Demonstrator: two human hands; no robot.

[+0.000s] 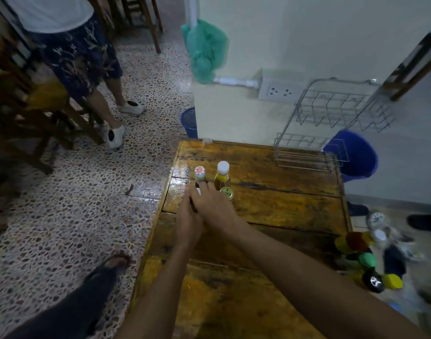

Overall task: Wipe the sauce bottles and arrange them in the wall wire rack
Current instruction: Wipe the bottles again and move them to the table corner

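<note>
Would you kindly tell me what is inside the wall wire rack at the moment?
Both tiers of the wire rack look empty; only wall and a blue bucket show through the wires. Nothing seems hidden.

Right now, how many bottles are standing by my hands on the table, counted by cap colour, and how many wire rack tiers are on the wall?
Pink-white cap bottle: 1
White cap bottle: 1
Green-gold lid bottle: 1
Rack tiers: 2, both without bottles
Total: 3 bottles, 2 tiers
The blurred bottles at the table's right edge are not counted.
</note>
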